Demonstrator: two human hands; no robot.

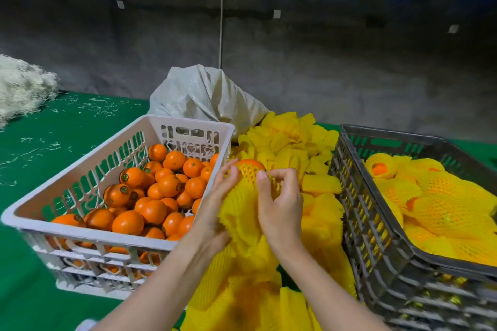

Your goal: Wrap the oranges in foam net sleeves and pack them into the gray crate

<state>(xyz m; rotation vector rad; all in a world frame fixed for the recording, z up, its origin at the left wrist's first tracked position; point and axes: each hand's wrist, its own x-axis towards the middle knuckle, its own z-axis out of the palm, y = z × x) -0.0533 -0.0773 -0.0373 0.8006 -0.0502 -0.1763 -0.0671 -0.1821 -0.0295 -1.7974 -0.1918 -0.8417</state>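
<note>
An orange (248,163) pokes out of the top of a yellow foam net sleeve (243,212) that I hold up between the two crates. My left hand (215,207) grips the sleeve from the left, fingertips at the fruit. My right hand (279,201) pinches the sleeve's netting on the right side. The white crate (88,232) at the left holds several bare oranges (153,191). The gray crate (376,223) at the right holds several wrapped oranges (441,207).
A heap of loose yellow foam sleeves (290,140) fills the gap between the crates and runs down to the near edge. A white woven sack (204,97) stands behind them. The green table cloth (40,148) carries white shreds, with a pale fibre pile (21,86) at far left.
</note>
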